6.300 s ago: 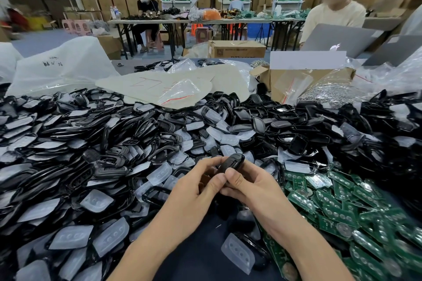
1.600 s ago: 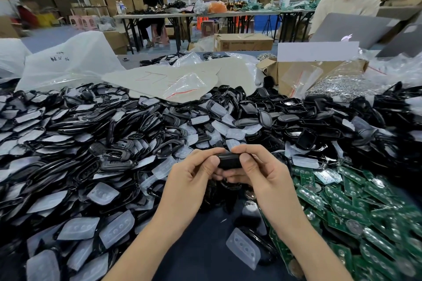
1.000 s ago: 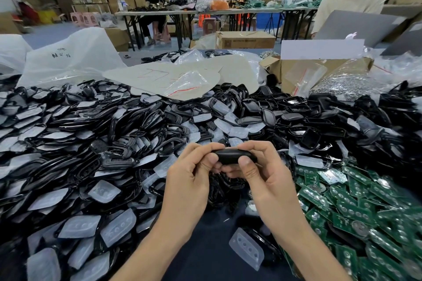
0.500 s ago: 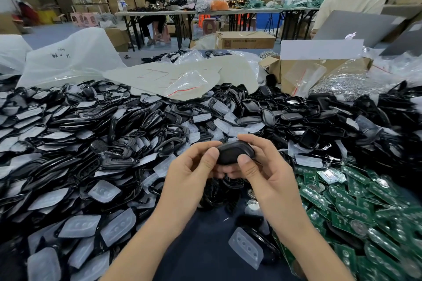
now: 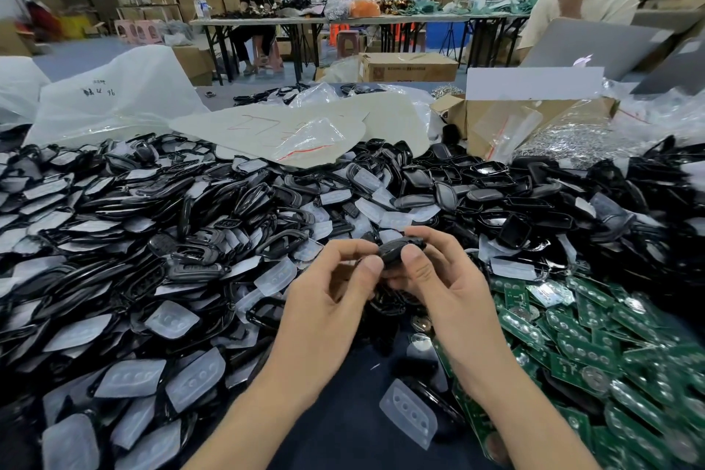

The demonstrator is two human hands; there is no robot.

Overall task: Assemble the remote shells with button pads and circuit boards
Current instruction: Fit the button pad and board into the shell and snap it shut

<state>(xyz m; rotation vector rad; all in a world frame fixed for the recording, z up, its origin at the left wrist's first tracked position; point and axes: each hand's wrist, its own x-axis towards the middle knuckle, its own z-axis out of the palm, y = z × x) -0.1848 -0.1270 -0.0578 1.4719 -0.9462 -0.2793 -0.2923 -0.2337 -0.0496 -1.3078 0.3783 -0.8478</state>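
To the left, translucent button pads [image 5: 131, 378] and black shell halves [image 5: 198, 254] lie heaped on the surface [image 5: 343, 427], as they did a moment ago. At centre, my left hand [image 5: 328, 301] has slackened: its thumb now only touches the end of the remote shell [image 5: 400, 250], where half a second ago it pressed on it. My right hand [image 5: 446, 279] keeps the shell pinched between thumb and fingers, raised above the heap. I judge the two halves to be pressed together and this unit near done, though the seam is too small to check. The shell looks dark, glossy, rounded and closed, with no pad or board showing. To the right lie green circuit boards [image 5: 595, 347], ready for the next unit.
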